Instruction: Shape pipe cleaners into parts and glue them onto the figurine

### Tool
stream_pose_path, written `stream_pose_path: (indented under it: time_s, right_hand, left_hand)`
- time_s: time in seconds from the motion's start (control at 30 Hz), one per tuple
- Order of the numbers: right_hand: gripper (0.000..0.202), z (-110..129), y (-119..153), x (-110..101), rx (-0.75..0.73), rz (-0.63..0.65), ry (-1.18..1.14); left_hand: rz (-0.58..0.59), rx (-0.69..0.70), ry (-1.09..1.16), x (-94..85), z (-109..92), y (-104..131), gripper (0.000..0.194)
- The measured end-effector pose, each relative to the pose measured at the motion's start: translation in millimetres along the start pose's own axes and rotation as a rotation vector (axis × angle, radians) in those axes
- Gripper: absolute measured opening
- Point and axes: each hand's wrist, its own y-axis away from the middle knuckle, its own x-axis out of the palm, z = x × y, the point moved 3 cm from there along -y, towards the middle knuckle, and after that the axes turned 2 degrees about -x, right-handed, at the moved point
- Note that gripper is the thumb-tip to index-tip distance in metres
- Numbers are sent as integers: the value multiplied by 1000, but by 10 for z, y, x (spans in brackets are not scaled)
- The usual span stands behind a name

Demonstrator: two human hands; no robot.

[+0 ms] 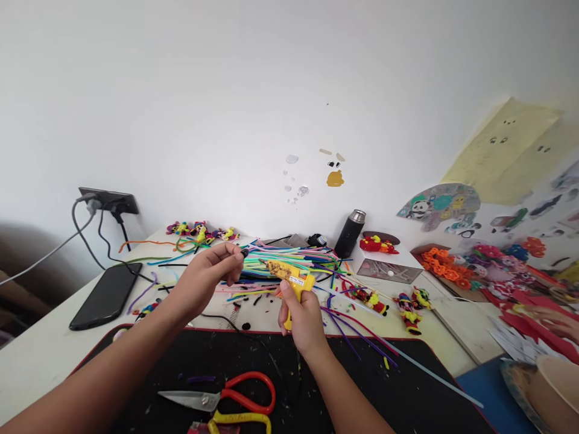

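My right hand (302,319) is closed around the handle of a yellow hot glue gun (296,278), whose stained nozzle points left. My left hand (215,271) is pinched on a small black piece (245,253), just left of the nozzle and apart from it; its exact kind is too small to make out. Behind both hands lies a pile of colourful pipe cleaners (289,253). Scissors (208,401) with one red and one yellow handle rest on the black mat (362,386) below my hands. A small black coil (246,326) sits near the mat's back edge.
A phone (106,295) lies at the left, with cables running from a wall socket (108,199). A black thermos (350,234) stands beside a white box (386,265). Small pipe-cleaner figures (409,310) lie around. At far right, another person's hand (554,319) is near red material.
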Motion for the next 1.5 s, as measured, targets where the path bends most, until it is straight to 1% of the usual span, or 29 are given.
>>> stream_pose_path:
  time_s: [0.13,0.27,0.4,0.53,0.63,0.77,0.9,1.0,1.1,1.23,1.37,1.43,1.5]
  right_hand:
    - [59,-107,-46,21,19,92,-205]
    - [58,-227,-32,30,81,78,-267]
    - [59,-285,78,-1,182,121,-285]
    - [61,-332,266,-138,361,172,-267]
    - [62,-356,393,-289,457,163,-210]
    - [62,-383,514,-450,547,143,-169]
    - [60,-436,591,-525,628,132,-185]
    - [56,-468,574,-545,619,79,-224]
    - [54,-492,504,-544,583,31,-248]
    - [57,-531,416,-513,531,47,-248]
    - [57,-566,343,-483,440,43,-230]
    - [58,-578,300,-458,428,56,-232]
    - [59,-582,250,-433,421,63,-235]
  left_hand:
    - [6,-104,141,45,5,45,31]
    - [61,-171,121,95,54,178,35]
    - [66,-255,113,8,153,333,38]
    - [33,-344,121,-124,271,477,40]
    - [62,-381,114,-156,340,586,41]
    - [82,-422,141,-108,431,728,42]
    - [123,-443,136,-6,554,832,42]
    - [144,-446,127,48,649,849,42]
    - [127,-429,107,62,695,792,40]
    - [104,-374,116,99,660,638,35]
    - [119,-331,128,209,601,469,35]
    - [123,-330,133,262,589,418,37]
    - [123,-333,138,290,589,421,38]
